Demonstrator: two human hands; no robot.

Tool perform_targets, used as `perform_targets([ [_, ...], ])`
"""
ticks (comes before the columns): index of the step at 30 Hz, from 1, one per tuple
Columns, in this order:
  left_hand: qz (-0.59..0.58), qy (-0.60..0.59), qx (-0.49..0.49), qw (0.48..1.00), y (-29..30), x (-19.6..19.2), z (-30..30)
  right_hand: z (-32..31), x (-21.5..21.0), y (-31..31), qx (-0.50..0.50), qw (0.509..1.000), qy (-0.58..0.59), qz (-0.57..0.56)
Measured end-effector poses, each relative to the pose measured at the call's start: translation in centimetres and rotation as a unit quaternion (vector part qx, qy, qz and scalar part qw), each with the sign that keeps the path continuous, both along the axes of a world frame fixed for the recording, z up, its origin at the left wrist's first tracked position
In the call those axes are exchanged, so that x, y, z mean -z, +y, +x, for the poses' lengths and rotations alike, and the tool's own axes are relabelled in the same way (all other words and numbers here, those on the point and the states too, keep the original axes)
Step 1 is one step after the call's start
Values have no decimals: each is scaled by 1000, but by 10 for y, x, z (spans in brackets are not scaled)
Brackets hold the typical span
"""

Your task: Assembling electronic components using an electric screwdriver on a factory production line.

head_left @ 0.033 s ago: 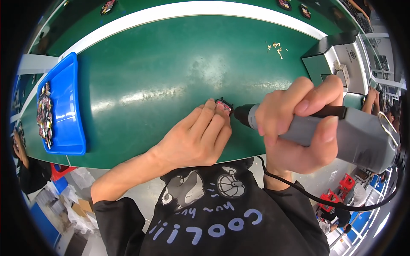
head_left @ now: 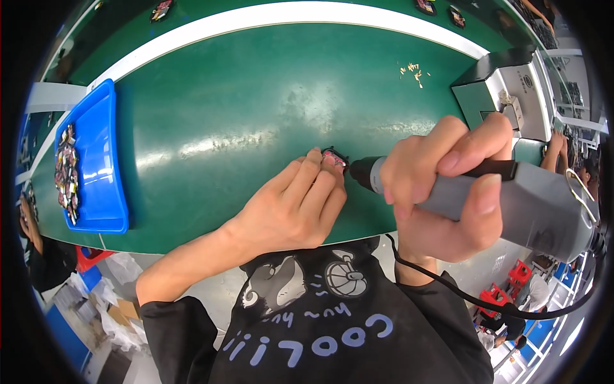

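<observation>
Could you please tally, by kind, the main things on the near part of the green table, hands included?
Hands: 2 (left hand, right hand)
Grey electric screwdriver: 1
Small dark part: 1
Blue tray: 1
Grey box-shaped machine: 1
Total: 6

Round label: a small dark circular mark on the pale grey front of the machine point(head_left: 511, 89) at the far right of the desk point(head_left: 256, 115).
Small tag: a pale, boxy tag point(head_left: 511, 112) on the machine's lower front edge, its face too small to tell.
Packages: none that can be told.
Screens: none in view.
Signs: none in view.
</observation>
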State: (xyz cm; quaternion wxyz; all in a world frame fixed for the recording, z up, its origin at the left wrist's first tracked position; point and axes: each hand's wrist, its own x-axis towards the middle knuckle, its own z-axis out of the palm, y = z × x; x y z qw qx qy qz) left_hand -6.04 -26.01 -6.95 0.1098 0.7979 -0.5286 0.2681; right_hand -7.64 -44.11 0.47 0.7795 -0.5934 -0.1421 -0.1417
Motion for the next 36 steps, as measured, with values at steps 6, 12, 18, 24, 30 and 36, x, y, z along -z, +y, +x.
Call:
perform_targets([
  [6,-26,80,-8,996,-5,-7,1,-1,-3,-1,33,998,45,-13],
  [12,-16,148,12,989,-4,-24,10,-9,0,-6,37,997,63,12],
  [18,98,218,18,971,-2,-51,28,-10,-27,-68,92,991,-95,14],
  [24,21,111,-28,993,-32,-73,129,9,-88,-186,262,946,-186,-38],
  [30,16,47,-292,955,-4,-65,184,40,-68,-180,367,921,-122,-44],
  [36,92,160,-389,903,136,1,254,48,-80,-155,332,939,-70,60],
])
